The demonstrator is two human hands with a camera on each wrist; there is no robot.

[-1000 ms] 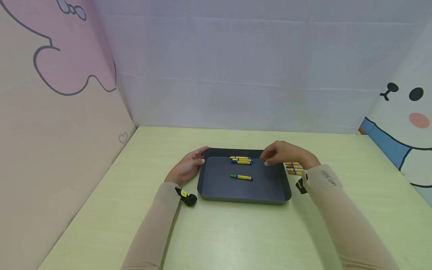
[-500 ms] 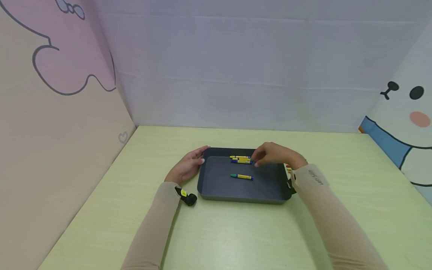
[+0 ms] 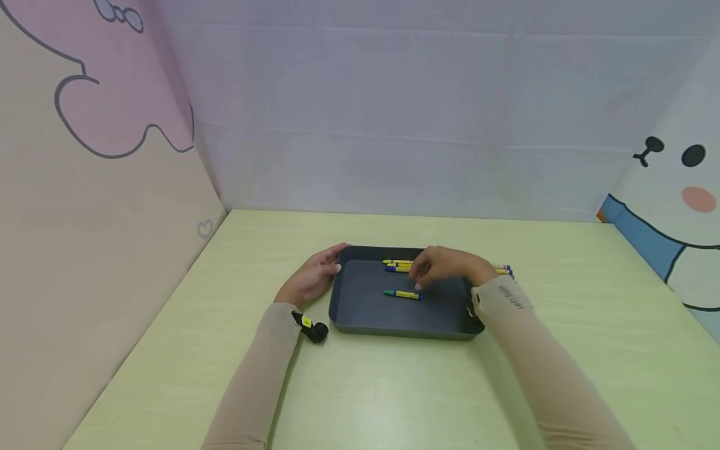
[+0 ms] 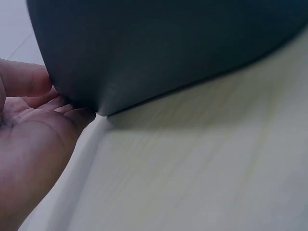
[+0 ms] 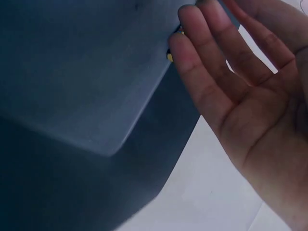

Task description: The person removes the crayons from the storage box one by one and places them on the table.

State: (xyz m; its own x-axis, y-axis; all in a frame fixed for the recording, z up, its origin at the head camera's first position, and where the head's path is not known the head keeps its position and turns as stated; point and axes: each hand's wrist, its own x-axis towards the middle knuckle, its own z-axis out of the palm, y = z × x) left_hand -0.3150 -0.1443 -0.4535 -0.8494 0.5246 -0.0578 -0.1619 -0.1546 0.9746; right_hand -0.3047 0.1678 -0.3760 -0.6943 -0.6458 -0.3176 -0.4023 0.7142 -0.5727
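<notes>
A dark grey tray [image 3: 371, 319] lies on the table. My left hand [image 3: 311, 278] holds its back left corner, the thumb at the rim; in the left wrist view, fingers [image 4: 79, 118] bend against the outer wall. Over the tray's right half hovers my right hand [image 3: 444, 267], fingers bent downward. Just below its fingertips lies a green crayon [image 3: 403, 294] with a yellow wrapper. Several wrapped crayons [image 3: 396, 267] sit together farther back, their right ends behind the hand. In the right wrist view, a small yellow and black bit [image 5: 170, 55] shows beside the fingertips.
More crayons [image 3: 503, 270] lie on the table right of the tray, partly hidden by my right wrist. The pale table [image 3: 360, 387] meets a white backdrop [image 3: 360, 125] at its far edge. Printed panels stand at both sides.
My right hand has moved left across the tray, then toward me, from the tray's right edge to just above the green crayon. The left hand and tray stay in place.
</notes>
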